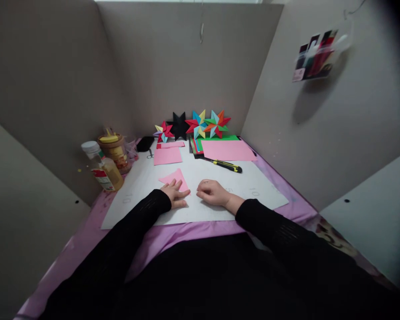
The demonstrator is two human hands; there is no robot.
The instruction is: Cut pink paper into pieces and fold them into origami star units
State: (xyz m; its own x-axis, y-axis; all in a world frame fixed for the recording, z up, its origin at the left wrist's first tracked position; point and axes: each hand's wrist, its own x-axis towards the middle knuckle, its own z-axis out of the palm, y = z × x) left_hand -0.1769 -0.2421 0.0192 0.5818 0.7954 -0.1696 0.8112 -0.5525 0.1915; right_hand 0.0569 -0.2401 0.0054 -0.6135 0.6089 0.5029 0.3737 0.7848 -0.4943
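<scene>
A folded pink paper (179, 176), roughly triangular, lies on the white sheet (143, 195) in front of me. My left hand (175, 194) rests flat across its near part with fingers spread, so some of the paper is hidden. Just to the right, my right hand (213, 193) lies on the white sheet apart from the paper, its fingers curled in and nothing visible in them. Behind the hands are a square pink sheet (167, 156) and a yellow-and-black utility knife (225, 166).
At the back, several folded paper stars (217, 124) lean on the wall. A larger pink sheet (230, 150) lies over coloured papers. Small scissors (150, 154) sit back left, near a glue bottle (106, 171) and a tub (114, 151). Panels enclose the table; a pouch (316, 58) hangs right.
</scene>
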